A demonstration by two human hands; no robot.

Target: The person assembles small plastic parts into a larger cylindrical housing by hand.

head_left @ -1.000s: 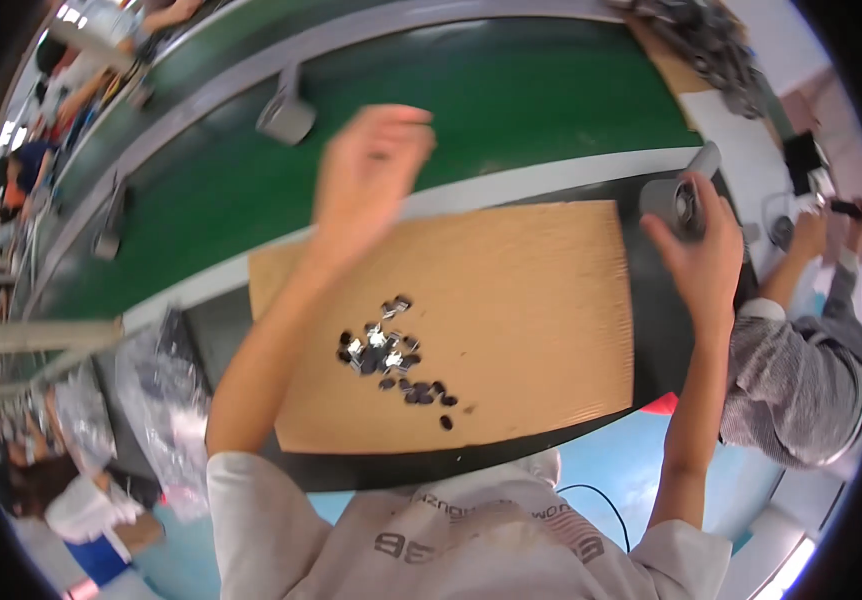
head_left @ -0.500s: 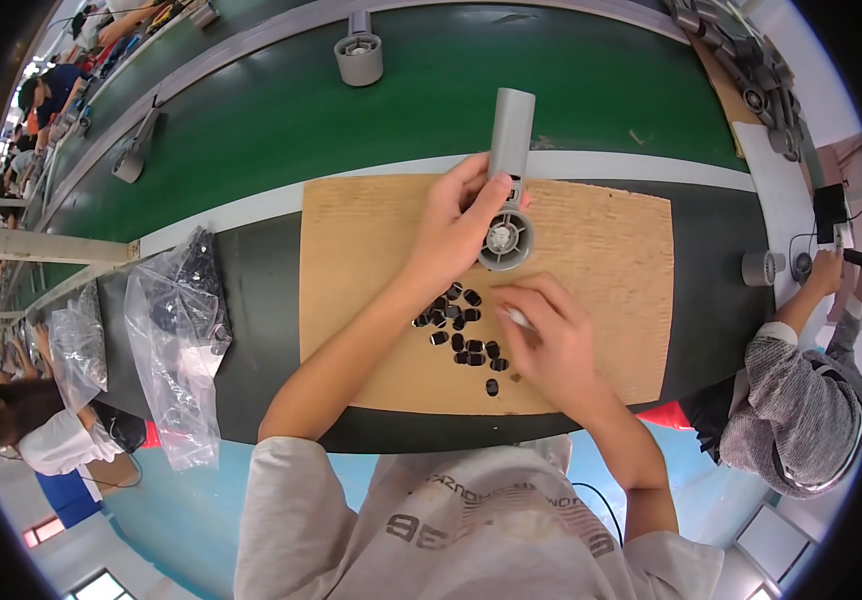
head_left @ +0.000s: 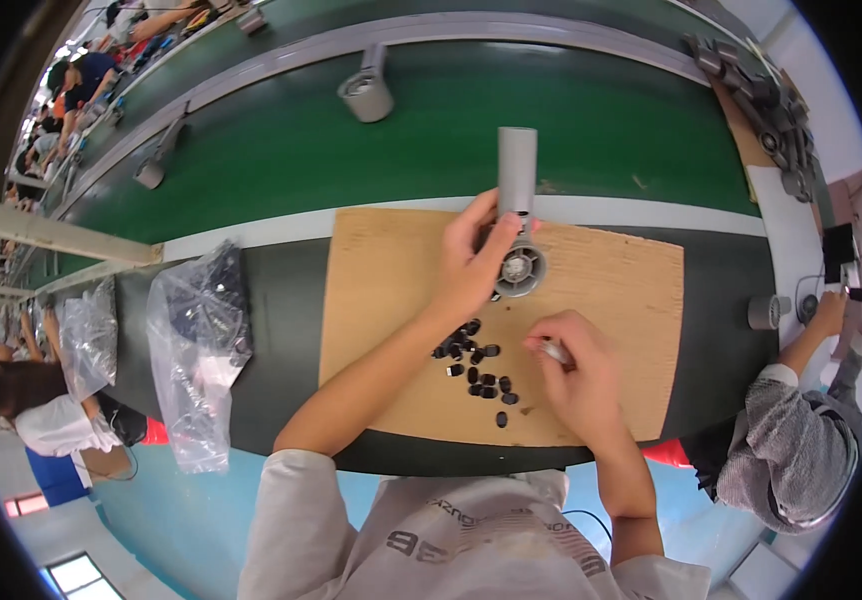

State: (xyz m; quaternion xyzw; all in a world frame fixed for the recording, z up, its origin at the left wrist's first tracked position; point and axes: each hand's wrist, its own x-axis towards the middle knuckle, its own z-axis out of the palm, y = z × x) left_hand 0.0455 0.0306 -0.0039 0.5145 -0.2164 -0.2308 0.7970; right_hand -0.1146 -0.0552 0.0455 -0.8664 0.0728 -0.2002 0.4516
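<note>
Board (head_left: pixel 631 330): on the table, before the belt (head_left: pixel 281 150).
Small parts (head_left: pixel 476 365): on board, centre.
Bags (head_left: pixel 196 340): left of board.

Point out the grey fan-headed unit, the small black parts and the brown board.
grey fan-headed unit (head_left: pixel 517 165), head view, on its tube.
small black parts (head_left: pixel 480 369), head view, mid-pile.
brown board (head_left: pixel 619 285), head view, bare right area.

Single head-worn fisheye view, looking steeply down from above the person's chest, close over the tan rectangular cardboard sheet (head_left: pixel 611 300), facing outward toward the long green conveyor belt (head_left: pixel 601 120), straight edges bending at the rim.
</note>
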